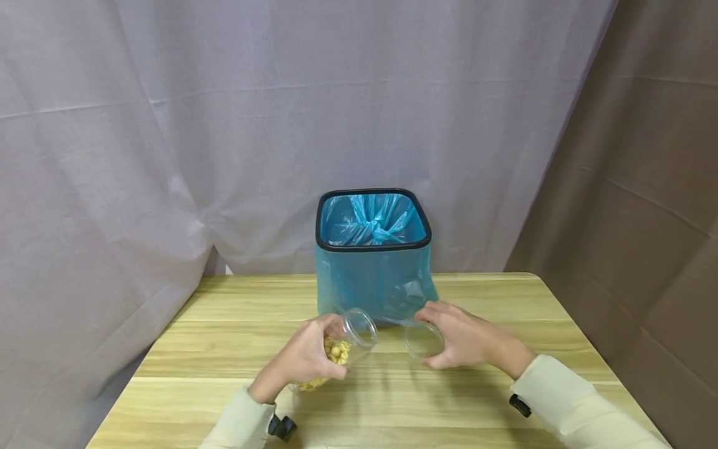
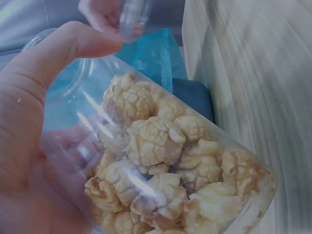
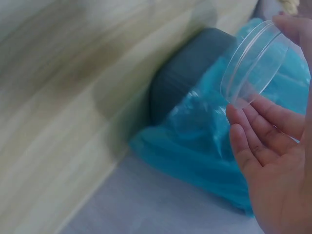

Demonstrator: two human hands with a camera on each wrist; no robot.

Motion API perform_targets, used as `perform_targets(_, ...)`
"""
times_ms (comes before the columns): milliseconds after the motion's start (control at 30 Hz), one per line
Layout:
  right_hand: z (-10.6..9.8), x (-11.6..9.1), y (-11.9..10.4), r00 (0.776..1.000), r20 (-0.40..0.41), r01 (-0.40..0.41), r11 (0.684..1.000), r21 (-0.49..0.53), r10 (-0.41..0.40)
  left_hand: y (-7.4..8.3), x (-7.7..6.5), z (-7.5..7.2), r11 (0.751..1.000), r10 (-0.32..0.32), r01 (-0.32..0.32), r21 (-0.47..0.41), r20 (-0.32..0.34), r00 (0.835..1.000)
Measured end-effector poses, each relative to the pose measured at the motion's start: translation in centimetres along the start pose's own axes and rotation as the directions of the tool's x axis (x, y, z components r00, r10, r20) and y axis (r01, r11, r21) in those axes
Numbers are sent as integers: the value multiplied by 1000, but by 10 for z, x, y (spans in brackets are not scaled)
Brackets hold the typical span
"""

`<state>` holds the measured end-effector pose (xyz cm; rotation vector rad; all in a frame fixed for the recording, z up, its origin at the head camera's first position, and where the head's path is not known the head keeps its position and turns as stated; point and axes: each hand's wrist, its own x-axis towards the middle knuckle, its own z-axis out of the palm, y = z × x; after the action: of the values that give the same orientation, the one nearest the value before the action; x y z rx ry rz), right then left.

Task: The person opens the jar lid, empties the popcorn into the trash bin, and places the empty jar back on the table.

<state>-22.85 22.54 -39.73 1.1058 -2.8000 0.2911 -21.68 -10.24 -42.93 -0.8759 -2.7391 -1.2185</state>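
Observation:
My left hand (image 1: 307,354) grips a clear plastic jar (image 2: 190,161) partly filled with caramel popcorn (image 2: 156,141). The jar is tilted, its uncovered mouth (image 1: 360,328) pointing up and to the right. In my right hand (image 1: 462,337) a round clear lid (image 3: 256,63) is pinched by its edge between thumb and fingertips, apart from the jar. Both hands are above the table, just in front of a bin (image 1: 370,280) lined with a blue bag. Much of the popcorn is hidden behind the left hand in the head view.
The bin's black rim (image 1: 374,247) surrounds a knotted blue liner (image 1: 376,227), which hangs over the outside. It stands at the back of the wood-grain table (image 1: 224,349). Grey curtain (image 1: 252,125) hangs behind, and a brown one (image 1: 645,218) on the right.

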Motion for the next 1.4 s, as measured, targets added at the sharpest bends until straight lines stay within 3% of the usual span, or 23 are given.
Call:
perform_targets(400, 41, -9, 5, 989, 122, -90, 996, 4, 89, -5, -7, -5, 1000, 5, -5, 10, -23, 1000)
perform_targets(667, 68, -18, 7, 991, 126, -51, 998, -25, 54, -9, -11, -5, 1000, 12, -12, 14, -44, 999)
perform_targets(933, 81, -24, 8, 987, 152, -59, 998, -3, 59, -15, -14, -7, 1000, -3, 3, -6, -38, 999)
perform_targets(1167, 73, -26, 5, 984, 156, -91, 995, 27, 86, -20, -18, -14, 999, -44, 44, -8, -37, 998)
perform_targets(1400, 23, -25, -3, 992, 65, -106, 994, -3, 106, -20, -19, -28, 997, -73, 74, 17, -73, 995)
